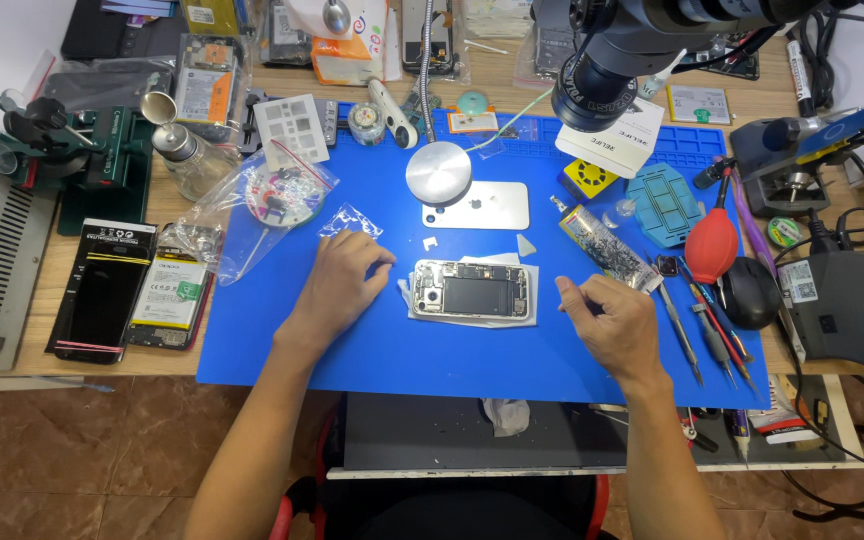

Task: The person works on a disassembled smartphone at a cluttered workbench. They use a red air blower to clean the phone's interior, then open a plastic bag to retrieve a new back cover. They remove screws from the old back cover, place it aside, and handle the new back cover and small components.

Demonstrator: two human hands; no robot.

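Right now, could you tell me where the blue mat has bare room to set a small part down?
The blue mat is bare along its near edge, below the opened phone, between left hand and right hand. Its right side, around the red blower and tools, is crowded.

Red dust blower [711,245], round metal disc [438,173], black mouse [749,292] on blue mat [372,350].

Blue mat [352,340], red blower bulb [710,246], silver phone back [487,205].
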